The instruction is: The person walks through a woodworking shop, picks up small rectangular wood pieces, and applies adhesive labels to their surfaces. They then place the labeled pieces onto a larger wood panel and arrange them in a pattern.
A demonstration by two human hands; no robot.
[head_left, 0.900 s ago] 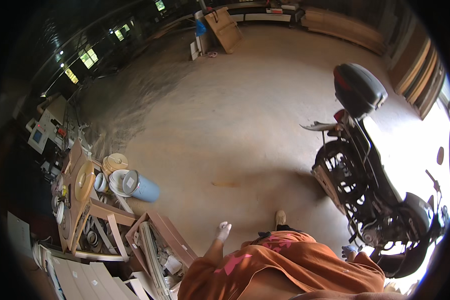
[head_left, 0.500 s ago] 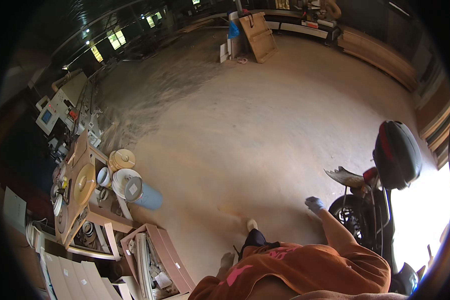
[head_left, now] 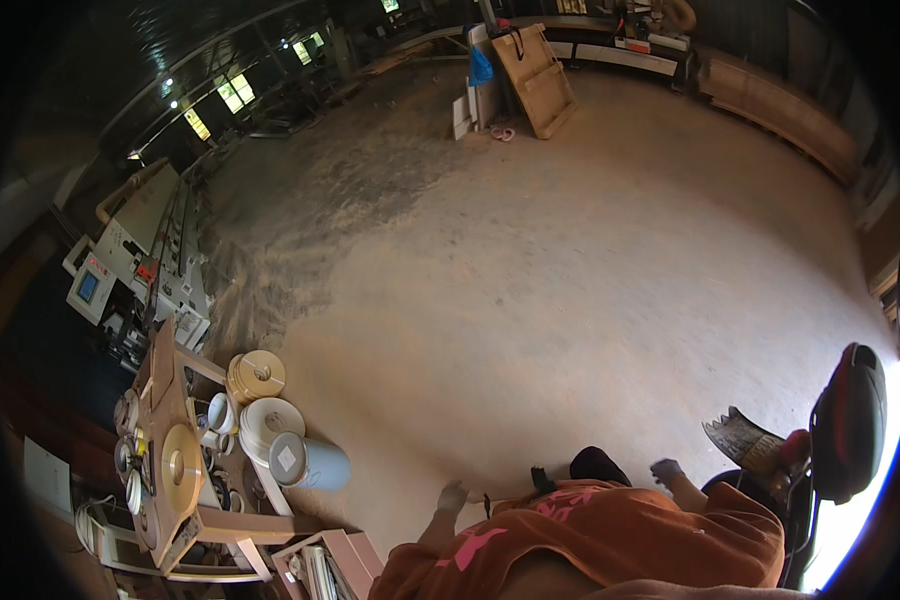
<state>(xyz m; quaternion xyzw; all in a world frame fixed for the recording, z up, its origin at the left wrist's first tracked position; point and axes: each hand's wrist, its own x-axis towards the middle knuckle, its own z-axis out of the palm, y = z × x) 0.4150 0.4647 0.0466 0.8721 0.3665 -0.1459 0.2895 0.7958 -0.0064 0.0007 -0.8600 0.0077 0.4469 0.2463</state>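
My left hand hangs low in front of my body, over the bare floor. Its fingers look loosely apart, and I see nothing in it. To the right, my right hand is also held low, with its fingers slightly bent and spread and no object visible in them. It is nearest to a parked motorbike with a jagged, worn rear mudguard and a dark top box. Neither hand touches anything that I can make out.
At the left stands a wooden workbench with rolls of edge banding. Beside it are a blue-grey bucket and more rolls. Farther off are a machine with a control panel, a leaning wooden panel and stacked boards.
The view has shifted as I walk, and the motorbike and bench sit lower in it. My right hand has swung back toward my body, while my left hand has come forward.
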